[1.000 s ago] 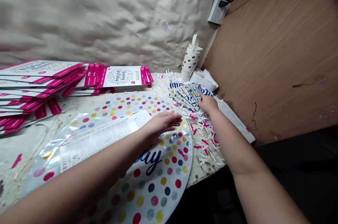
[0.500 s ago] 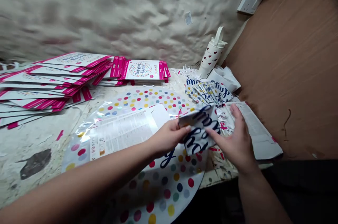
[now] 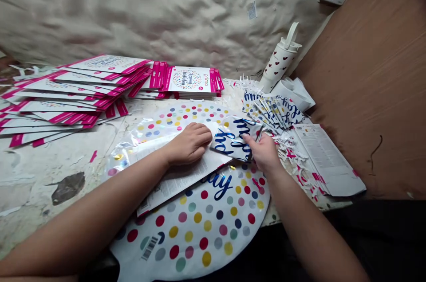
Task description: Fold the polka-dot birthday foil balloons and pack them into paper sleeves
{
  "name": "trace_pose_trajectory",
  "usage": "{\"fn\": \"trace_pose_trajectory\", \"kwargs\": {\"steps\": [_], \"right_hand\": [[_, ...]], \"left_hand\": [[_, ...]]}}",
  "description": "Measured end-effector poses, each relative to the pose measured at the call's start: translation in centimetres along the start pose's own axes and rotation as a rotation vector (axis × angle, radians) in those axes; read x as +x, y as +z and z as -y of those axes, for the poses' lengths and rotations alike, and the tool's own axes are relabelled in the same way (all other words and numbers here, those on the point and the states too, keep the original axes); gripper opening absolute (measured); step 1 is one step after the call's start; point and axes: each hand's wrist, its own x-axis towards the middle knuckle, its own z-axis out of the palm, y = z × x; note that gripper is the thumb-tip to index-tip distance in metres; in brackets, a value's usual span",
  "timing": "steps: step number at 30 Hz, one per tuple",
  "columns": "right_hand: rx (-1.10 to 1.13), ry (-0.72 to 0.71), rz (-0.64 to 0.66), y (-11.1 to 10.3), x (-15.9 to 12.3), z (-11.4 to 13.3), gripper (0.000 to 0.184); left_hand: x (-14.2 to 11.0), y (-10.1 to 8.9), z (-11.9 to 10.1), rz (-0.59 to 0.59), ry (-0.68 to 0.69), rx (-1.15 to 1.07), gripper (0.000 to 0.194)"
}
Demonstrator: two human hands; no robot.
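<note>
A folded foil balloon point(image 3: 238, 133) with dark blue lettering is pinched in my right hand point(image 3: 266, 151), thumb on top. Its left end meets the open end of a white printed card envelope point(image 3: 186, 175). My left hand point(image 3: 191, 143) lies over the envelope with its fingers curled at that end; the fingertips are partly hidden. Beneath the envelope spreads a large round foil balloon point(image 3: 199, 229) with coloured dots, flat over the table point(image 3: 40, 162). More folded foil balloons point(image 3: 273, 111) lie in a pile beyond my right hand.
Stacks of pink-edged card envelopes point(image 3: 89, 82) fill the back left, beside another stack point(image 3: 189, 80). A white bottle with hearts point(image 3: 279, 62) stands near a white roll point(image 3: 296, 91). Paper scraps point(image 3: 299, 166) and another envelope point(image 3: 328, 158) lie right, along the brown panel point(image 3: 376, 95).
My left hand has let go of the folded balloon and moved onto the envelope, which is now turned. My right hand has brought the folded balloon to the envelope's end.
</note>
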Motion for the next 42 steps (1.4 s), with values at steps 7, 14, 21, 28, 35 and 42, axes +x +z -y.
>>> {"fn": "trace_pose_trajectory", "kwargs": {"steps": [7,14,21,28,35,42], "right_hand": [[-0.061,0.328,0.511,0.1,1.6,3.4,0.031],[-0.015,0.229,0.308,2.1,3.0,4.5,0.024],[-0.202,0.086,0.362,4.0,-0.2,6.2,0.015],[-0.501,0.255,0.496,2.9,-1.2,3.6,0.026],[-0.629,0.187,0.752,5.6,-7.9,0.7,0.038],[-0.548,0.023,0.595,4.6,-6.2,3.6,0.011]], "left_hand": [[0.3,-1.1,-1.6,-0.058,0.104,0.149,0.017],[0.4,-2.7,-3.5,-0.032,0.091,0.171,0.012],[-0.1,-4.6,-5.0,-0.011,0.019,0.132,0.018],[-7.2,-6.0,-1.6,0.1,-0.61,0.064,0.039],[-7.8,-5.5,-2.5,0.569,-0.705,-0.357,0.038],[-5.6,-6.0,-3.9,0.378,-0.585,-0.714,0.024]]}}
